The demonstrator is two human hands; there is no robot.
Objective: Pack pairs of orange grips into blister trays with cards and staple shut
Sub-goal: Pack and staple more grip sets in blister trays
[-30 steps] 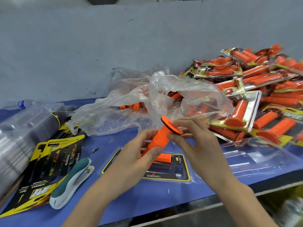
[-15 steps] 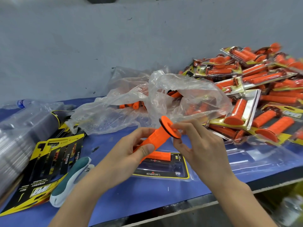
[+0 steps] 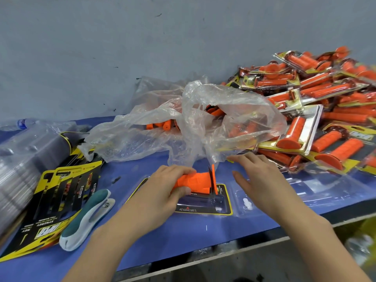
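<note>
Left hand [image 3: 162,186] grasps the orange grip [image 3: 195,181] round its barrel, fingers over the top and thumb below. The grip lies sideways, flange end to the right, low over the far cavity of the blister tray [image 3: 230,210], which has a black, yellow-edged card [image 3: 203,209] in it; cannot tell whether the grip is seated. Right hand [image 3: 262,180] is released, fingers straight and spread, holding nothing, just right of the flange. Open room: a bare blue strip of table [image 3: 183,241] runs between the tray and the front edge, which both forearms cross. On the left the stapler [image 3: 85,218] lies beside the stack of cards [image 3: 61,192], near the left forearm. A crumpled clear bag [image 3: 223,110] crowds the far side, its lower edge close behind both hands. The pile of finished packs [image 3: 325,102] fills the right and runs out of view. Hard to read: loose grips [image 3: 160,126] show dimly through the bag, count unclear. The clear tray stack [image 3: 24,155] at far left is blurred and cut by the border. The tray's open transparent half, right of the right hand, is barely visible against the blue.
</note>
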